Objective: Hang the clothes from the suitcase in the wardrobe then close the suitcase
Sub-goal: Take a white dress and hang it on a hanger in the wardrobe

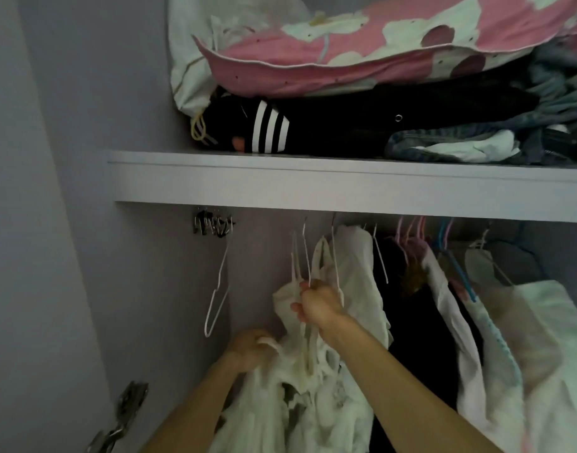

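R hand (319, 308) curled tight on white hanger (307, 263); L hand (251, 349) grips white garment (297, 407), lower left, under shelf (280, 181).

Pale lilac wall (68, 125), white shelf (313, 184), metal hinge (127, 410) lower left, dim light

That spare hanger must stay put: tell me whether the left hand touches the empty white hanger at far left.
Apart. The head view shows bare wall between the empty white hanger and the left hand, which grips the white garment.
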`<control>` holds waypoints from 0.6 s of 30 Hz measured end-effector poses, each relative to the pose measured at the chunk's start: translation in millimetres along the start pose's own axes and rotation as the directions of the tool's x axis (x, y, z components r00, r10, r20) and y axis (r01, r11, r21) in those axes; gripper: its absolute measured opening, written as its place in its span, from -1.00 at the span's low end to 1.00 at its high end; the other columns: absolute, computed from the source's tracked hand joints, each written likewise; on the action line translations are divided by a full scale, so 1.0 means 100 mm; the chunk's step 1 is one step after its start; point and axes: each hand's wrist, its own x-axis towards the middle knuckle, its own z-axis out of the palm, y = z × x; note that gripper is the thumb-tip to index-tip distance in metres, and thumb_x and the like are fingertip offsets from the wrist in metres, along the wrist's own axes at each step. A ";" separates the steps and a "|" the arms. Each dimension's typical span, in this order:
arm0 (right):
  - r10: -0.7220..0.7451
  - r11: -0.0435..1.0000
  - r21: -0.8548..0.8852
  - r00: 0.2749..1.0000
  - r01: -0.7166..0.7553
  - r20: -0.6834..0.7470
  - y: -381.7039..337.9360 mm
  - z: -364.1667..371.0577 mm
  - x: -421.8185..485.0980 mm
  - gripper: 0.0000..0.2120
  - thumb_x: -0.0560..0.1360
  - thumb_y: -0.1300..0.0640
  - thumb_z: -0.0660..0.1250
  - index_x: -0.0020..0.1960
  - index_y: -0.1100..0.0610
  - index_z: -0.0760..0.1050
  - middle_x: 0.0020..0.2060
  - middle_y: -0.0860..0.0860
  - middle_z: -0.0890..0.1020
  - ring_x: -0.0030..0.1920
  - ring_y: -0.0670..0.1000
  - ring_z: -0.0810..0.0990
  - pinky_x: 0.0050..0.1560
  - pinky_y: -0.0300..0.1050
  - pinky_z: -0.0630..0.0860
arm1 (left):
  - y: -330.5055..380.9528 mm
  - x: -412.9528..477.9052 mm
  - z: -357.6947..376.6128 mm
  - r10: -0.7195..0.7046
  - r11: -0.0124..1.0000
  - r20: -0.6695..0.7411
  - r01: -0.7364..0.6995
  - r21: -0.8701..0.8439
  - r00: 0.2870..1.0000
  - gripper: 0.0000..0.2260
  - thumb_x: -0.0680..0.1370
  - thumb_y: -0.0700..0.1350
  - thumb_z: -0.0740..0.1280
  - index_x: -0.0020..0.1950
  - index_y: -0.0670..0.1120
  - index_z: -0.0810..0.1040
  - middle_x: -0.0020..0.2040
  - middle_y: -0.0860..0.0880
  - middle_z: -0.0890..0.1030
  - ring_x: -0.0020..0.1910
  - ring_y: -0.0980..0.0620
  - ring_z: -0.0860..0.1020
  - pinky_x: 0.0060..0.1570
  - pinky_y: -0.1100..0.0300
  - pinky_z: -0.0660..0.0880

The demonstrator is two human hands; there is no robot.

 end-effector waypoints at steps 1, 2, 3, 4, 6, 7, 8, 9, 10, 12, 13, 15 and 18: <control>0.006 0.998 -0.058 1.000 -0.005 0.019 -0.02 -0.06 -0.06 -0.78 0.56 0.31 0.15 0.08 0.20 0.55 -0.11 0.15 0.63 -0.07 0.17 0.65 -0.09 0.02 0.59 | -0.04 -0.05 0.01 -0.023 0.999 0.015 0.023 0.028 1.000 -0.85 0.60 -0.15 0.33 -0.09 0.10 0.58 0.16 -0.08 0.64 0.15 -0.04 0.60 0.04 0.29 0.47; 0.033 0.993 -0.117 0.998 -0.027 0.046 -0.05 -0.13 -0.11 -0.75 0.55 0.29 0.15 0.15 0.14 0.51 -0.02 0.16 0.63 -0.01 0.18 0.65 -0.07 0.00 0.59 | -0.05 -0.13 0.02 -0.063 0.996 0.035 0.060 0.070 0.997 -0.85 0.61 -0.14 0.31 -0.08 0.10 0.55 0.17 -0.07 0.63 0.14 -0.05 0.59 0.03 0.28 0.47; 0.077 0.986 -0.157 0.993 -0.063 0.085 -0.11 -0.20 -0.18 -0.77 0.55 0.28 0.15 0.12 0.06 0.46 -0.02 0.15 0.61 -0.04 0.16 0.63 -0.13 -0.04 0.56 | -0.06 -0.21 0.03 -0.099 0.990 0.074 0.090 0.112 0.992 -0.88 0.60 -0.14 0.31 -0.01 0.09 0.56 0.21 -0.05 0.61 0.16 -0.04 0.58 0.07 0.26 0.48; 0.114 0.978 -0.187 0.986 -0.090 0.125 -0.16 -0.27 -0.26 -0.83 0.55 0.27 0.14 0.01 0.06 0.44 -0.07 0.13 0.58 -0.12 0.12 0.59 -0.21 -0.10 0.51 | -0.06 -0.32 0.05 -0.124 0.983 0.109 0.107 0.146 0.986 -0.87 0.59 -0.12 0.33 0.09 0.07 0.58 0.24 -0.02 0.59 0.19 -0.03 0.56 0.13 0.24 0.48; 0.164 0.971 -0.202 0.972 -0.129 0.170 -0.27 -0.43 -0.43 -0.80 0.57 0.25 0.11 -0.15 0.06 0.43 -0.20 0.07 0.54 -0.24 0.03 0.52 -0.29 -0.17 0.42 | 0.05 -0.55 0.05 -0.136 0.977 0.167 0.104 0.186 0.977 -0.71 0.56 -0.09 0.36 0.29 0.04 0.55 0.27 0.05 0.54 0.25 0.00 0.53 0.17 0.24 0.47; 0.191 0.969 -0.190 0.964 -0.156 0.184 -0.32 -0.50 -0.56 -0.80 0.57 0.23 0.11 -0.13 0.07 0.46 -0.22 0.04 0.54 -0.24 0.00 0.51 -0.29 -0.19 0.42 | 0.14 -0.67 0.04 -0.136 0.975 0.196 0.096 0.203 0.971 -0.68 0.57 -0.07 0.36 0.33 0.04 0.52 0.29 0.07 0.51 0.27 0.00 0.52 0.16 0.25 0.47; 0.203 0.969 -0.185 0.958 -0.166 0.203 -0.36 -0.54 -0.64 -0.81 0.58 0.23 0.13 -0.09 0.09 0.50 -0.22 0.02 0.55 -0.23 -0.03 0.51 -0.28 -0.21 0.43 | 0.23 -0.75 0.02 -0.127 0.970 0.214 0.076 0.231 0.969 -0.68 0.58 -0.06 0.33 0.35 0.03 0.50 0.29 0.06 0.50 0.27 0.00 0.52 0.14 0.24 0.46; 0.227 0.965 -0.183 0.949 -0.189 0.218 -0.43 -0.62 -0.78 -0.82 0.58 0.23 0.15 -0.05 0.11 0.52 -0.20 0.01 0.56 -0.22 -0.06 0.51 -0.28 -0.23 0.45 | 0.36 -0.85 -0.01 -0.125 0.969 0.230 0.069 0.238 0.965 -0.71 0.60 -0.06 0.31 0.33 0.03 0.50 0.28 0.05 0.50 0.24 0.00 0.52 0.15 0.21 0.47; 0.245 0.963 -0.175 0.940 -0.207 0.236 -0.49 -0.68 -0.91 -0.84 0.58 0.23 0.17 -0.01 0.13 0.53 -0.18 0.00 0.57 -0.21 -0.07 0.52 -0.27 -0.25 0.46 | 0.49 -0.93 -0.05 -0.115 0.971 0.229 0.060 0.232 0.967 -0.74 0.61 -0.06 0.30 0.30 0.04 0.51 0.28 0.02 0.53 0.20 0.00 0.54 0.18 0.19 0.48; 0.252 0.959 -0.196 0.934 -0.206 0.252 -0.53 -0.80 -1.18 -0.79 0.58 0.20 0.21 0.14 0.21 0.55 -0.13 0.03 0.58 -0.16 -0.05 0.54 -0.17 -0.24 0.49 | 0.74 -1.12 -0.17 -0.086 0.969 0.204 0.035 0.243 0.975 -0.75 0.61 -0.01 0.29 0.29 0.04 0.54 0.23 0.02 0.56 0.18 0.01 0.55 0.19 0.20 0.48; 0.249 0.954 -0.227 0.938 -0.194 0.241 -0.55 -0.86 -1.32 -0.73 0.59 0.19 0.22 0.23 0.25 0.53 -0.08 0.07 0.59 -0.09 0.00 0.56 -0.08 -0.19 0.51 | 0.85 -1.19 -0.23 -0.059 0.969 0.177 0.013 0.247 0.982 -0.76 0.62 0.00 0.28 0.27 0.04 0.56 0.21 0.04 0.58 0.19 0.01 0.56 0.20 0.21 0.47; 0.227 0.936 -0.319 0.948 -0.149 0.223 -0.55 -0.97 -1.63 -0.64 0.61 0.14 0.22 0.34 0.29 0.47 0.14 0.16 0.61 0.14 0.11 0.58 0.17 -0.05 0.51 | 1.06 -1.34 -0.33 0.006 0.976 0.125 -0.033 0.217 0.992 -0.79 0.60 0.00 0.30 0.20 0.05 0.60 0.23 0.04 0.61 0.20 0.02 0.56 0.26 0.17 0.46; 0.176 0.899 -0.433 0.960 -0.067 0.217 -0.54 -1.17 -2.16 -0.64 0.62 0.04 0.22 0.34 0.18 0.49 0.30 0.06 0.55 0.32 0.10 0.50 0.33 -0.05 0.42 | 1.43 -1.68 -0.51 0.072 0.969 0.123 -0.098 0.226 0.990 -0.92 0.57 0.00 0.33 0.01 0.14 0.60 0.17 0.03 0.64 0.16 0.00 0.59 0.25 0.10 0.48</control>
